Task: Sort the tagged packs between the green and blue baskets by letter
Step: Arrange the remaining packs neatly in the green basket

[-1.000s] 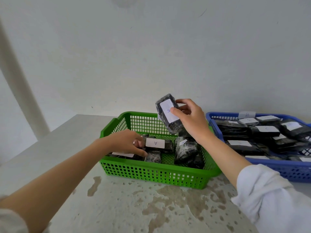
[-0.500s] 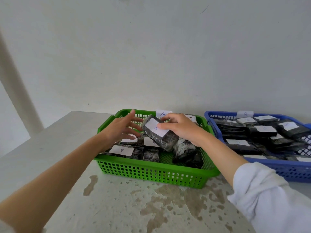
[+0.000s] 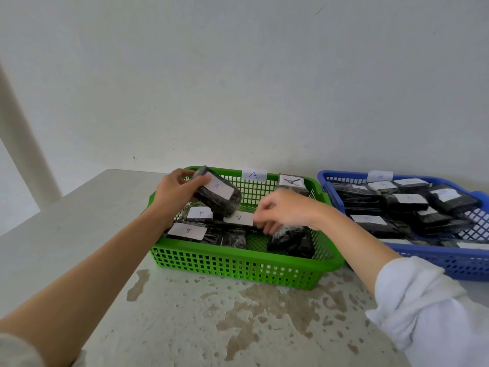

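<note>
Now I see the left hand [image 3: 176, 192] over the far left part of the green basket [image 3: 238, 263], and its fingers are closed around a black pack [image 3: 215, 193] that it holds tilted above the other packs. The white tag on this pack shows a blue letter, which I read as A, but it is a little blurred. The right hand [image 3: 284, 210] is lower, inside the same basket near the middle; its fingers are curled down and touch a dark pack [image 3: 291, 238] lying there, though I cannot tell if they really grasp it. Below the lifted pack lie more packs with tags marked A [image 3: 187, 231]. On the back wall of the green basket there is a paper label A [image 3: 253, 174]. The blue basket [image 3: 434, 260] stands just beside it on the right, full of black packs, and its own label reads B [image 3: 380, 176]. Both baskets rest on a stained grey table [image 3: 211, 327].
</note>
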`<state>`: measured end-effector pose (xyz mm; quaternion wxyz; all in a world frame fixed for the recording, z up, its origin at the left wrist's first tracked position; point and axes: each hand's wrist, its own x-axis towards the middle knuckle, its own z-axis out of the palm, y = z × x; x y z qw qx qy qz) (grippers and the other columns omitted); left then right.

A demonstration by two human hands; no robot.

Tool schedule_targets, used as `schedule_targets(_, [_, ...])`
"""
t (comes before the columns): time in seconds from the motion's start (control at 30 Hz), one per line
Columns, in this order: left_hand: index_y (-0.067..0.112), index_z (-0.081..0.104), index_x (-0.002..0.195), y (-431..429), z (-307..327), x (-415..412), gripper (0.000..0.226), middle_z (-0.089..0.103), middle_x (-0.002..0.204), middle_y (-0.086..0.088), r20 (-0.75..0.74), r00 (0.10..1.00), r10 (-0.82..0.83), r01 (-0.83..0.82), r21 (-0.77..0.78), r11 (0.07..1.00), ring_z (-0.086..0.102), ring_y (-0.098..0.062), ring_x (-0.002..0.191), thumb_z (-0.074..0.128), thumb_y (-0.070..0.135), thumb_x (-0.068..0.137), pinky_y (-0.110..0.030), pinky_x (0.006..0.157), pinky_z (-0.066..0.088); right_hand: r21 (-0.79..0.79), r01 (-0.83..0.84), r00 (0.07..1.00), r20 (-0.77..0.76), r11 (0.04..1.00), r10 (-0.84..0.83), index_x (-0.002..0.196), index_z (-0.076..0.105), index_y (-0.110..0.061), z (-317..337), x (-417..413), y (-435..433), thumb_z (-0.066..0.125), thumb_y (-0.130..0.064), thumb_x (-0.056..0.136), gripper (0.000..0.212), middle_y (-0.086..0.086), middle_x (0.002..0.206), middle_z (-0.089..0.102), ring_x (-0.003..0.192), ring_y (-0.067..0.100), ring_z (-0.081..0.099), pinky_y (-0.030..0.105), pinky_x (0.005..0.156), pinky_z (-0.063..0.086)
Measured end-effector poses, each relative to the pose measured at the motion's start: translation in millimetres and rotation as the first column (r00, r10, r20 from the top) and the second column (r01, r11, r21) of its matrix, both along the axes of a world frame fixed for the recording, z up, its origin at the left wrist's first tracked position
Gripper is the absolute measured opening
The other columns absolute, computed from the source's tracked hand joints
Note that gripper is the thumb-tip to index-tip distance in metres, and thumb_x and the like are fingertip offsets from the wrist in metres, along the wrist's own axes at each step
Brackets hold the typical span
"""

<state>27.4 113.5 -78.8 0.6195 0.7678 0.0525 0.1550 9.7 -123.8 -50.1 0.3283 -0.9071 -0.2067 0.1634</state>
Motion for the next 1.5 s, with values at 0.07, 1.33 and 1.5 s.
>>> schedule_targets(0.07, [0.023, 0.061, 0.100, -2, 0, 0, 0.036, 0.069, 0.090, -0.006, 0.043, 0.998, 0.037, -0.037, 0.003, 0.999, 0.070, -0.016, 0.077, 0.074, 0.043, 0.073, -0.029, 0.073, 0.057, -0.179, -0.121, 0.983, -0.160, 0.976, 0.092, 0.105, 0.065, -0.001, -5, -5, 7, 0.051, -0.019, 0.096, 0.025, 0.015, 0.105, 0.069, 0.092, 0.024, 0.069, 0.031, 0.082, 0.057])
schedule_targets(1.33, [0.016, 0.058, 0.106, -80, 5, -34, 0.029, 0.060, 0.090, -0.003, -0.593, 0.608, -0.528, 0.758, 0.237, 0.607, 0.057, -0.012, 0.072, 0.055, 0.039, 0.089, -0.017, 0.063, 0.051, 0.671, 0.235, 0.899, 0.125, 0.703, -0.420, 0.090, 0.065, -0.015, 45, 13, -56, 0.057, -0.010, 0.091, 0.010, 0.001, 0.085, 0.066, 0.073, 0.013, 0.057, 0.018, 0.047, 0.043])
schedule_targets(1.5, [0.023, 0.058, 0.114, -88, 3, -37, 0.046, 0.060, 0.102, 0.003, -0.622, 0.621, -0.477, 0.781, 0.440, 0.443, 0.056, -0.010, 0.084, 0.053, 0.057, 0.084, -0.024, 0.076, 0.045, 0.659, 0.227, 0.902, 0.134, 0.717, -0.409, 0.090, 0.065, -0.017, 41, 12, -53, 0.058, -0.010, 0.090, 0.010, -0.001, 0.086, 0.066, 0.075, 0.013, 0.058, 0.017, 0.046, 0.044])
